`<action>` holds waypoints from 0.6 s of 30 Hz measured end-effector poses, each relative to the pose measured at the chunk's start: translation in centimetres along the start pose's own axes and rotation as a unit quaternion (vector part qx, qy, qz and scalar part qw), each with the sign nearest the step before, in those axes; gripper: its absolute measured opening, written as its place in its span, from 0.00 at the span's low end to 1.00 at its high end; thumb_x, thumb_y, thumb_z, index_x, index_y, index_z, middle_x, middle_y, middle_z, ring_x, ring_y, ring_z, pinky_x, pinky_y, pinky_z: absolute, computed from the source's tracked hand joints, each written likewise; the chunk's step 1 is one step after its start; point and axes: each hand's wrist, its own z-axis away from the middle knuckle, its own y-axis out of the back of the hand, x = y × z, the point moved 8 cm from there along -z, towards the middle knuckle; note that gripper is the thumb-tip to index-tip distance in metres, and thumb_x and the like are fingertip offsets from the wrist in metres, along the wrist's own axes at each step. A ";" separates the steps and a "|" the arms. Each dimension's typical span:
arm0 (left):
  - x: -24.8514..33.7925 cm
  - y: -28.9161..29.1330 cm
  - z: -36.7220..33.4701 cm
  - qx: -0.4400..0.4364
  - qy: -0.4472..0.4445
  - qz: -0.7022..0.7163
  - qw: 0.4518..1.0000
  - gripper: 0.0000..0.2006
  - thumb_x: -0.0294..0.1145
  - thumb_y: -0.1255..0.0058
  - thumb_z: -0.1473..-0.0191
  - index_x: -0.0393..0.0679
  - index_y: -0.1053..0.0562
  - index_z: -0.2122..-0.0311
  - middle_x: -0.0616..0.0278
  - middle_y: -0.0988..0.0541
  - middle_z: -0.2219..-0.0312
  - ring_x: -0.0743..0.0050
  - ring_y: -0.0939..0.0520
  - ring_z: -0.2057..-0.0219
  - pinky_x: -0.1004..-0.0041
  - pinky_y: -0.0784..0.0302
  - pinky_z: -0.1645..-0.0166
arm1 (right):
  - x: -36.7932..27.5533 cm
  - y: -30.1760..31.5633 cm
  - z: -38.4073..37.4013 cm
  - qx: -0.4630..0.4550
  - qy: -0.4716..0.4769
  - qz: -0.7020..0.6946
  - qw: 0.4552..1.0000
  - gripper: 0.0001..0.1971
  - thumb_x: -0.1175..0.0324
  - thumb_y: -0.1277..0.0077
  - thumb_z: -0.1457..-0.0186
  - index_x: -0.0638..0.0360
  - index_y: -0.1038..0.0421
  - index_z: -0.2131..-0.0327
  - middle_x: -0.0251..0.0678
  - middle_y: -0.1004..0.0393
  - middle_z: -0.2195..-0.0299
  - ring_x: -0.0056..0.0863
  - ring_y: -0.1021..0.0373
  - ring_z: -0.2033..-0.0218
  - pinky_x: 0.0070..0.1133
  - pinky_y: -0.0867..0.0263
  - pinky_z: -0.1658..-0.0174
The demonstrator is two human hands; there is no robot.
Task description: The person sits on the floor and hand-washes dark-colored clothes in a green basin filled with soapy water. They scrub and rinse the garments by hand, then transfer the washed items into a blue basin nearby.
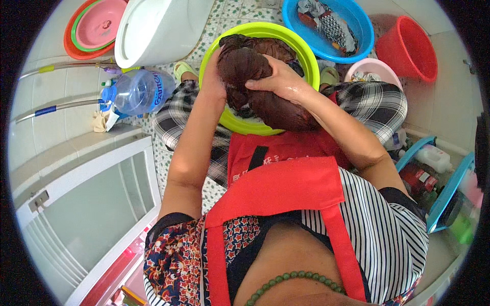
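Bunched between my hands is a wet, dark brown cloth (242, 69), held over a lime-green basin (306, 48). My left hand (213, 79) grips its left side, with most of the fingers hidden behind the cloth. From the right, my right hand (282, 80) closes round the bundle, thumb across the front. A long part of the cloth hangs toward me over the basin's near rim, by my red apron (286, 178). More dark, wet fabric and some suds show inside the basin.
A blue basin (370, 30) of wet clothes stands far right, near a red bucket (408, 48) and a small pink basin (377, 65). At left are a large clear water bottle (140, 92), a white tub (168, 35) and stacked basins (99, 23). A blue-edged rack (449, 194) holds bottles.
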 end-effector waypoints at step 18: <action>3.9 -2.5 4.5 0.018 0.118 -0.143 0.982 0.15 0.41 0.62 0.42 0.41 0.27 0.62 0.60 0.22 0.69 0.69 0.20 0.70 0.67 0.21 0.64 | -8.2 -1.4 2.1 -0.001 0.067 0.316 0.946 0.24 0.69 0.46 0.64 0.66 0.37 0.60 0.54 0.27 0.75 0.54 0.29 0.70 0.42 0.34 0.66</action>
